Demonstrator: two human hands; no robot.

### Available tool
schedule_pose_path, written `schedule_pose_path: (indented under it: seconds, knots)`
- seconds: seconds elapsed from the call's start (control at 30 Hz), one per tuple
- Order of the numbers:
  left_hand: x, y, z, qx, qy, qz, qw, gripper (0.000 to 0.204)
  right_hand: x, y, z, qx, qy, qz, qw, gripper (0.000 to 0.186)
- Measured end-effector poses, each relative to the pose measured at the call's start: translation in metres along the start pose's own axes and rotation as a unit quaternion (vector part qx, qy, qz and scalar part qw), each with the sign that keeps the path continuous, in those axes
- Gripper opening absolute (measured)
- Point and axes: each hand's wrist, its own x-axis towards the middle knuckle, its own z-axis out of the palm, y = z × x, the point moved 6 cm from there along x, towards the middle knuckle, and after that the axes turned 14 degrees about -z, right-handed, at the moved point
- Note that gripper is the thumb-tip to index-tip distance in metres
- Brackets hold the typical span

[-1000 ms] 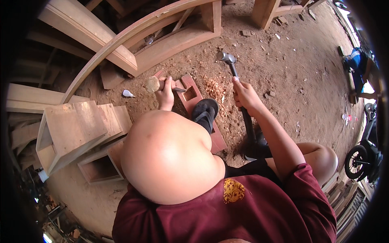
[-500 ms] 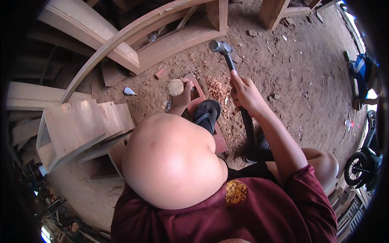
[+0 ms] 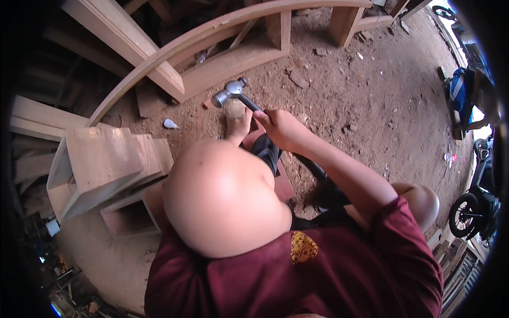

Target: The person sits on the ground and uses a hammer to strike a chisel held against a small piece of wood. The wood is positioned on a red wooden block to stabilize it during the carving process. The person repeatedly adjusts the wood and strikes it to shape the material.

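Note:
My right hand [image 3: 283, 129] is closed round the dark handle of a ball-peen hammer [image 3: 228, 93]. Its metal head hangs just above the round end of a wooden-handled chisel [image 3: 236, 111], and a gap between them cannot be judged. Fingers of my left hand [image 3: 239, 127] wrap the chisel; its blade is hidden below. Under that hand lies a reddish wooden board [image 3: 284, 185] on the ground, partly covered by my leg and dark-clad foot [image 3: 268, 152]. My bent knee hides much of the left forearm.
A curved wooden frame [image 3: 212, 27] arches across the far side. Stepped wooden pieces [image 3: 108, 159] and an open box [image 3: 129, 218] stand at left. A small white bottle [image 3: 170, 124] lies on the dirt. At right are another person [image 3: 473, 95] and a motorbike [image 3: 466, 214].
The hammer has swung left and down from the right side to over the chisel's end. My right hand moved left with it. My left hand stays on the chisel.

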Motion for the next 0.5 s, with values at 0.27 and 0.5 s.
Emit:
schedule_pose_path:
  seconds: [0.27,0.5]
  knots:
    - [0.007,-0.020,0.019,-0.090,-0.075,-0.076,0.990,0.017,-0.010,-0.112,-0.082,0.134,0.217,-0.171,0.952,0.049]
    - [0.002,0.005,0.030,-0.138,-0.100,-0.020,0.985,0.006,-0.036,0.043,-0.005,0.110,-0.011,0.143,0.984,0.056]
